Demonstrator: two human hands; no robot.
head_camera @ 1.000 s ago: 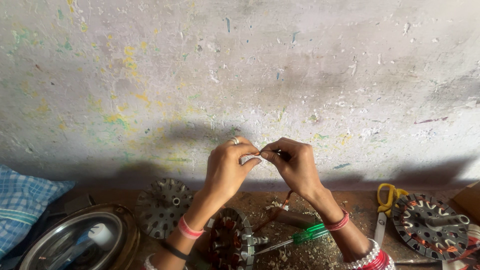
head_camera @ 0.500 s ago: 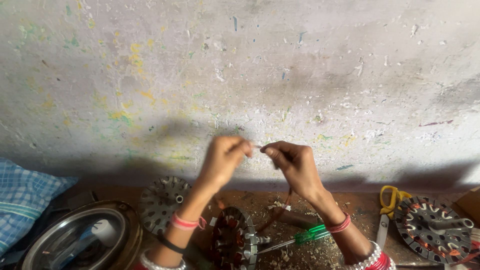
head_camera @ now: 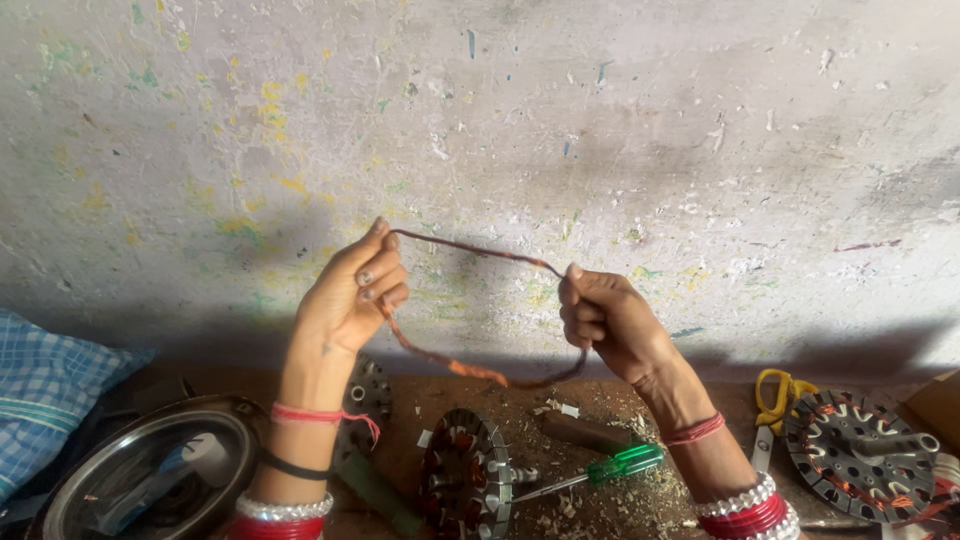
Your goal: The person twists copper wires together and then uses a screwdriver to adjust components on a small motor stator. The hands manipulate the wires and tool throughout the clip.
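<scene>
Nearest the camera, at the bottom edge, a round motor stator [head_camera: 468, 475] with copper windings stands on its rim on a brown work surface [head_camera: 590, 505] strewn with wood shavings. A screwdriver with a green handle [head_camera: 610, 468] lies just right of it, its shaft pointing toward the stator, and a dark cylindrical piece [head_camera: 583, 431] lies just beyond the handle. At the bottom left sits a shiny round metal bowl [head_camera: 130, 470], with a blue checked cloth [head_camera: 45, 385] beside it at the left edge. At the bottom right lies a flat round stator plate [head_camera: 865, 455] with slots and copper coils, and yellow-handled scissors [head_camera: 775, 400] rest between it and the right forearm. A second metal disc [head_camera: 368, 390] shows partly behind the left wrist.

Above these things the person's two hands are raised in front of the wall. The left hand [head_camera: 350, 300] has its fingers closed together, pinching one end of a loop of copper wire [head_camera: 470, 370] between thumb and fingertips. The right hand [head_camera: 605, 320] is curled tight around the other end of the loop. The hands are well apart and the loop is stretched between them: its upper strand runs nearly taut from fingertip to thumb, and its lower strand sags in a curve above the stator. Both wrists wear red and silver bangles and red thread.

Farthest back is the wall [head_camera: 600, 130], pale, rough plaster flecked with yellow and green paint
</scene>
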